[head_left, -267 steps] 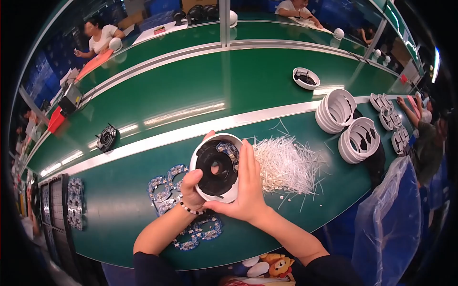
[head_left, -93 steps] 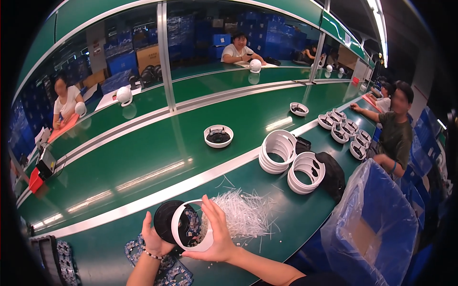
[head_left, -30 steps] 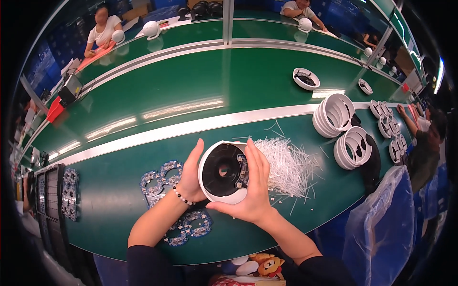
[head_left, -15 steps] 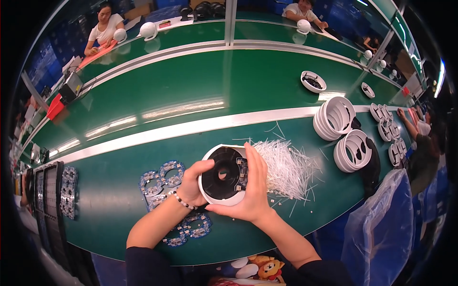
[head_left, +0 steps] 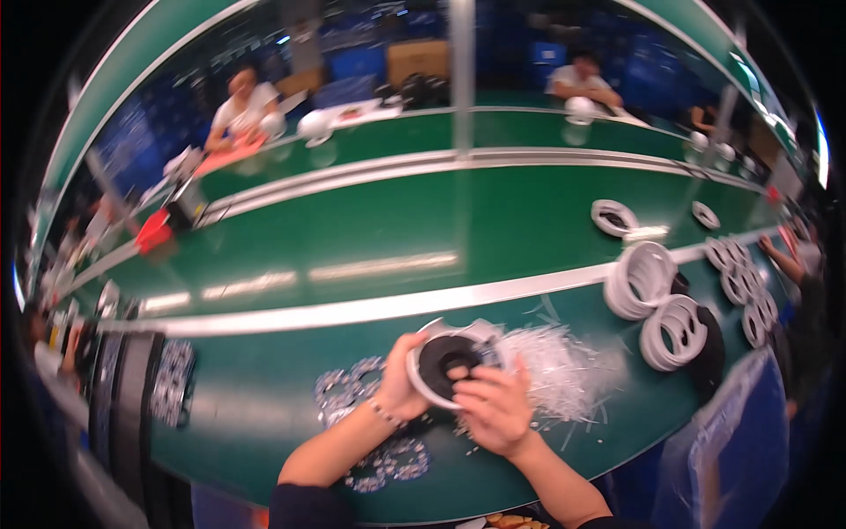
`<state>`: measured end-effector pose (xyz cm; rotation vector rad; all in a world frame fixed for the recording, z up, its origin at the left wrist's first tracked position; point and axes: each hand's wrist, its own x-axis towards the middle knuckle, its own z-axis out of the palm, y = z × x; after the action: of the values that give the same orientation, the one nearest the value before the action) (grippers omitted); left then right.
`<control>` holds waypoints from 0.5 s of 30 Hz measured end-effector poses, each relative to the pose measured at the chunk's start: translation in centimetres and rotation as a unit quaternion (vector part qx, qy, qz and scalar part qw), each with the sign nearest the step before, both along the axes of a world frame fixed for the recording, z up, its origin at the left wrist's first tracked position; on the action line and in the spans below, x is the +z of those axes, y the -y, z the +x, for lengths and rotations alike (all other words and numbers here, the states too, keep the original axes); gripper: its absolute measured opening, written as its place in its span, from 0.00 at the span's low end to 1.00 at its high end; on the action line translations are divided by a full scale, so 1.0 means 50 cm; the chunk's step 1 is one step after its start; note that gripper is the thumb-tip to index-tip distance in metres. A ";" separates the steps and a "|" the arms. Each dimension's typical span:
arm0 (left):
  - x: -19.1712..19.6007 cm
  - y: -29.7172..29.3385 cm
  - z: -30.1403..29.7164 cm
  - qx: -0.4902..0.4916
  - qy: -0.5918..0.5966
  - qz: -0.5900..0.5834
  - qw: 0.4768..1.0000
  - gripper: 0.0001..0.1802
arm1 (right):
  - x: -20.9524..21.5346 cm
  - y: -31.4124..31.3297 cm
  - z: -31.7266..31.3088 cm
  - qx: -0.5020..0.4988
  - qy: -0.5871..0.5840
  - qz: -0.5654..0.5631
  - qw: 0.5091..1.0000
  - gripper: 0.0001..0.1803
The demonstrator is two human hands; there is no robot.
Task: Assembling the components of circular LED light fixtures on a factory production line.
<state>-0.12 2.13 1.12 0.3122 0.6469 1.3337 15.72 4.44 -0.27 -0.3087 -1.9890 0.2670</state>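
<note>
A round white plastic housing (head_left: 425,385) with a black disc (head_left: 438,360) inside it is held up over the green bench, tilted. My left hand (head_left: 403,381) is closed around its left side. My right hand (head_left: 499,407) is at its right side, fingers bent over the near right part of the disc; motion blurs the fingertips. A small circuit board (head_left: 486,353) shows at the disc's right, partly covered by the fingers. Blue ring-shaped circuit boards (head_left: 394,458) lie on the bench below and left of my hands. A heap of thin white strips (head_left: 560,370) lies just to the right.
Stacked white rings (head_left: 636,284) stand at the right, with more rings (head_left: 749,291) beyond. A clear plastic bag (head_left: 736,432) hangs at the bench's right edge. Black racks (head_left: 132,397) and stacked boards (head_left: 173,383) are at the left. People sit across the green line.
My right hand has shifted from around the housing's right rim to bent fingers over its front. The housing has tilted. The whole view has swung, moving the scene down and right.
</note>
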 end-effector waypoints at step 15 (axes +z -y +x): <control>-0.022 -0.010 -0.007 0.005 -0.037 0.017 0.999 0.31 | -0.018 -0.011 0.008 0.018 -0.060 0.043 0.997 0.11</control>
<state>-0.47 2.61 0.03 0.3872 0.6883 1.3482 16.14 4.99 -1.19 -0.1979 -1.8838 0.2162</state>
